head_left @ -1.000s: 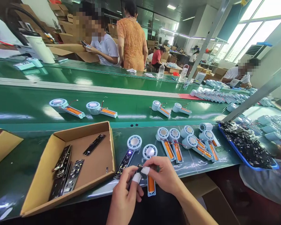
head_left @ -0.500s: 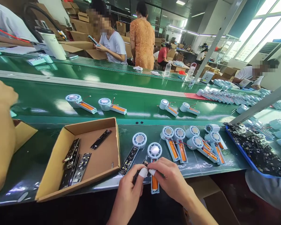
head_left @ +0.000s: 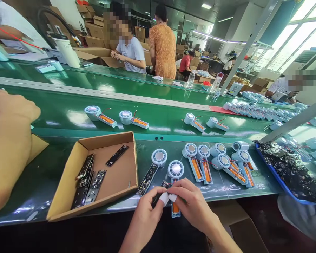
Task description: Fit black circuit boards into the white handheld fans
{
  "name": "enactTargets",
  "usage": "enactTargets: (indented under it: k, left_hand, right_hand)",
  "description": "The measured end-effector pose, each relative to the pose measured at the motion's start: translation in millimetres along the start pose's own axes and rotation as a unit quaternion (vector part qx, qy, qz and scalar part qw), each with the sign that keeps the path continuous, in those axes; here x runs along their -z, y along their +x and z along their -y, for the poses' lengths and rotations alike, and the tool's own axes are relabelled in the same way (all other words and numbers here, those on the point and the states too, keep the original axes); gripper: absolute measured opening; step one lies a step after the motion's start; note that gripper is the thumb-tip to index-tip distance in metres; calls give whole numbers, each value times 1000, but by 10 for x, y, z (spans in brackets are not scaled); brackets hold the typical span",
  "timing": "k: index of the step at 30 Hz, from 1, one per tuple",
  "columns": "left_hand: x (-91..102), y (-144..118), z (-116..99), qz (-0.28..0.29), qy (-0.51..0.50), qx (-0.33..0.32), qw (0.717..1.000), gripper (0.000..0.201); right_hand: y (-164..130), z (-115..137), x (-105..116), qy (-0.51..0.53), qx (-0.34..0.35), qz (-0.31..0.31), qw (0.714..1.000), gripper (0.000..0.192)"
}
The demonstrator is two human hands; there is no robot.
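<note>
Left hand [head_left: 150, 211] pinches a mostly covered black circuit board [head_left: 164, 183]; right hand [head_left: 191, 199] curls beside it, grip too hidden to tell

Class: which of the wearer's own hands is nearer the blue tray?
Right. The right hand is left of the tray, apart from it; the left hand is farther left, on the right hand's far side from the tray.

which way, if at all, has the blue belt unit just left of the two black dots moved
Yes: rightward in the view; the blue unit now sits closer to the two black dots.
</note>
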State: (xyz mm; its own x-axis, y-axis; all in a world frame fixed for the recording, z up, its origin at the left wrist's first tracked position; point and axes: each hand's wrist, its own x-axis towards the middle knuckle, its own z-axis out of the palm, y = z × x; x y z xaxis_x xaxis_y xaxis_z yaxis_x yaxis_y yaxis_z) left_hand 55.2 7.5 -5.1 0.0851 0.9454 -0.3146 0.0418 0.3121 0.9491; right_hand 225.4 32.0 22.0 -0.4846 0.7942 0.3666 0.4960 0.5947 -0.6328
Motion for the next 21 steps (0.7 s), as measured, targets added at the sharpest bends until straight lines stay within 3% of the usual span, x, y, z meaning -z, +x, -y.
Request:
enactTargets:
  k: [4, 8, 13, 17, 21]
  left_hand:
    - [-19, -42, -40, -42, 52, -42, 997, 34]
    - [-41, -91, -93, -62, 73, -61, 994, 30]
    - [-88, -133, -18, -144, 49, -67, 986, 44]
    - [-72, -140, 61, -131, 106, -111, 979, 38]
    - [-55, -139, 96, -154, 153, -182, 959, 37]
  right_hand:
    - [13, -1, -13, -4, -25, 9, 1000, 24]
    - [48, 11, -54, -25, -36, -20, 999, 24]
    - [103, 54, -74, -93, -47, -39, 994, 25]
    - [131, 118, -72, -136, -44, -25, 989, 22]
    - [126, 156, -99, -186, -28, -18, 982, 22]
